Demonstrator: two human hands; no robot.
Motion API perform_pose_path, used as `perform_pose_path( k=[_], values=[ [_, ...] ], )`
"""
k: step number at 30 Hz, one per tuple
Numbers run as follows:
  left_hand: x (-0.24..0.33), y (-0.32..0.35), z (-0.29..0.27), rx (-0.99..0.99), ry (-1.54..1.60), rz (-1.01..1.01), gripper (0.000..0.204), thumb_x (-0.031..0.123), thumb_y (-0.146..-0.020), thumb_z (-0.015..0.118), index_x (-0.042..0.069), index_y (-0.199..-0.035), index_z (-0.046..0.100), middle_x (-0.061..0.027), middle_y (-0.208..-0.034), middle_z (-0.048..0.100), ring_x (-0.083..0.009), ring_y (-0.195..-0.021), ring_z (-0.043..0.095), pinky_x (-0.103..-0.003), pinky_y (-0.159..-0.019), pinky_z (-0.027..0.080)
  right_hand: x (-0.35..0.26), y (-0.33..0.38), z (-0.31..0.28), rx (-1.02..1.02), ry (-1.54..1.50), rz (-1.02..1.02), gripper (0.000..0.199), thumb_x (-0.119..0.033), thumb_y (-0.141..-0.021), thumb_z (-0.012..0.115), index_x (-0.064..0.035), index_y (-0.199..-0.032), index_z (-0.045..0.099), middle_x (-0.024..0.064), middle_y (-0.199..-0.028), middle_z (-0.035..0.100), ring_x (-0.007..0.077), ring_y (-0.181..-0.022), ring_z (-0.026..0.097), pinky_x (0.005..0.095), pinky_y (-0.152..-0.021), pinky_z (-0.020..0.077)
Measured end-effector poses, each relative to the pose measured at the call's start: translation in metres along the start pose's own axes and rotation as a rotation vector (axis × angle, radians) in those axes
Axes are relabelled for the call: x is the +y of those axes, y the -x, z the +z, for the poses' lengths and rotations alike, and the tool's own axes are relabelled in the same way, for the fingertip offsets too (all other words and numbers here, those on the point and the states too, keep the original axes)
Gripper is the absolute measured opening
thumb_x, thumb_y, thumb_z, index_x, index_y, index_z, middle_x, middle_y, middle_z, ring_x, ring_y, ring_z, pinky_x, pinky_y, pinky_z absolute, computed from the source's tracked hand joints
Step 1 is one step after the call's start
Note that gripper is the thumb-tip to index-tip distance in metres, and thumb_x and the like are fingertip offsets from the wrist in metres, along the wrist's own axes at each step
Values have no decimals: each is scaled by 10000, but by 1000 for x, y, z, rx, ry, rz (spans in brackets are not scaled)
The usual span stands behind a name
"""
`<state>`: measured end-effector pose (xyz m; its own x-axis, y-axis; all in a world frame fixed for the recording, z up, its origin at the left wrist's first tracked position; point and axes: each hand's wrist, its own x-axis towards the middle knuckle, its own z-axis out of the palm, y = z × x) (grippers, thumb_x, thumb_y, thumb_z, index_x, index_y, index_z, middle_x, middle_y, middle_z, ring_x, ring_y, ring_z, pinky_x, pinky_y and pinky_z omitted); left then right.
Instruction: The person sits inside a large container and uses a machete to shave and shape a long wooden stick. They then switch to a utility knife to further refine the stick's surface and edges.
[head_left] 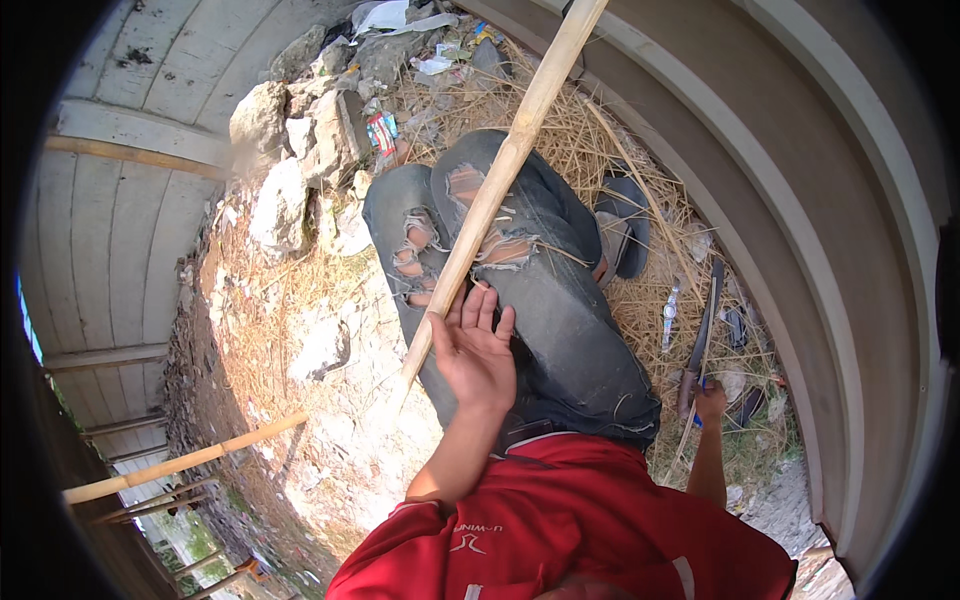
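A long, pale bamboo strip [514, 150] slants across my lap, over my torn dark jeans [570, 320]. Against its lower part rests my left hand [480, 350], palm up, fingers loosely stretched and apart, the thumb touching the strip. Off to the right, low by the ground, my right hand [711, 402] is closed around a blue-handled tool [698, 420]; blue shows at both sides of the fist, and its blade is hard to make out. Just beside that hand lies a long dark blade in a brown sheath or handle [688, 390].
Pale rocks [300, 140] and litter lie at the far left. Dry straw [630, 320] covers ground around a dark sandal [627, 225]. A wristwatch-like silver item [670, 318] lies there. A corrugated metal wall [830, 200] curves along the right; another bamboo pole [190, 460] is at left.
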<state>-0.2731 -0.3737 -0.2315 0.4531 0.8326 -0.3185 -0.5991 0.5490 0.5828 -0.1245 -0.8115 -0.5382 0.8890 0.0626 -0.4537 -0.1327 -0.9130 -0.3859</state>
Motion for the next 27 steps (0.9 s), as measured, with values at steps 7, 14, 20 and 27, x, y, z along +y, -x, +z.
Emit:
perform_pose_path(
  k=[7,14,20,27],
  values=[
    [32,9,10,-421,-1055,1097,387,231,-963,647,-3,-1261,572,-164,-1099,645,-261,-998,634,-327,-776,505,30,-34,23,129,314,-151,342,-231,-749,807,34,-905,657,226,-936,685,419,-914,682,503,-790,542],
    [49,-60,57,-196,-1617,889,577,242,-899,746,46,-1400,538,-172,-1218,574,-287,-1022,614,-374,-893,483,26,-61,-23,-180,438,201,425,-293,-779,818,80,-941,694,259,-1081,706,401,-1007,692,474,-863,572],
    [48,-61,43,-223,-1583,764,474,219,-958,697,31,-1378,579,-113,-950,652,-232,-873,629,-337,-793,501,-60,-19,-115,-168,214,-86,297,-221,-818,762,-39,-1053,756,248,-933,725,380,-927,715,457,-793,545],
    [53,-48,28,-272,-953,351,353,190,-1049,585,-39,-1318,582,-19,-876,647,-61,-761,560,-223,-677,449,-302,29,-183,94,-429,-530,262,-198,-987,632,-8,-1166,622,33,-812,625,117,-758,563,303,-696,464]
  ],
)
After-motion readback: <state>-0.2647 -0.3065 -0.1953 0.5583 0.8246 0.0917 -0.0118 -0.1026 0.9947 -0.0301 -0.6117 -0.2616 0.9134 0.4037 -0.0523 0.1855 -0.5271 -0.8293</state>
